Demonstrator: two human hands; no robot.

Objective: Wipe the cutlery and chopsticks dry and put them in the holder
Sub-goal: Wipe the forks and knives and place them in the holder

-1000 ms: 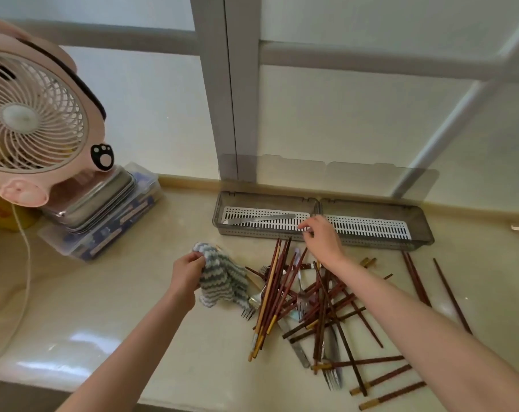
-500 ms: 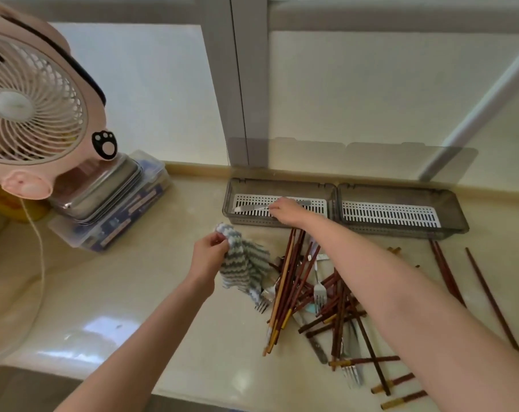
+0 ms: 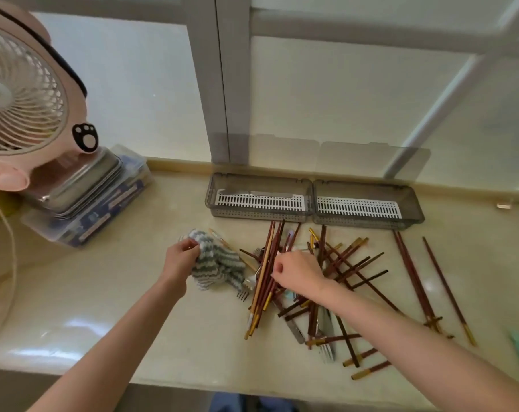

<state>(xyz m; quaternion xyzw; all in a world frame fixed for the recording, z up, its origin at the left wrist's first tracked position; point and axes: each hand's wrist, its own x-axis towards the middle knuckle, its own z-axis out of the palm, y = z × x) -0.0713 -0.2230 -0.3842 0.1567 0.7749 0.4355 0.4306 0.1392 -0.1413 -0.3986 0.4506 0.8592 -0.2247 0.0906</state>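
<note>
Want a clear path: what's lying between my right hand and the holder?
The head view shows the far ends of several chopsticks on the counter between the right hand and the holder.

My left hand [image 3: 179, 260] grips the striped cloth [image 3: 216, 263]; my right hand [image 3: 296, 272] sits curled on the chopsticks [image 3: 266, 263] heaped before the grey holder [image 3: 259, 216], a metal utensil [image 3: 252, 193] in its left compartment

The holder [image 3: 311, 200] lies behind the chopsticks [image 3: 335, 272], cloth [image 3: 215, 264] left of them.
</note>
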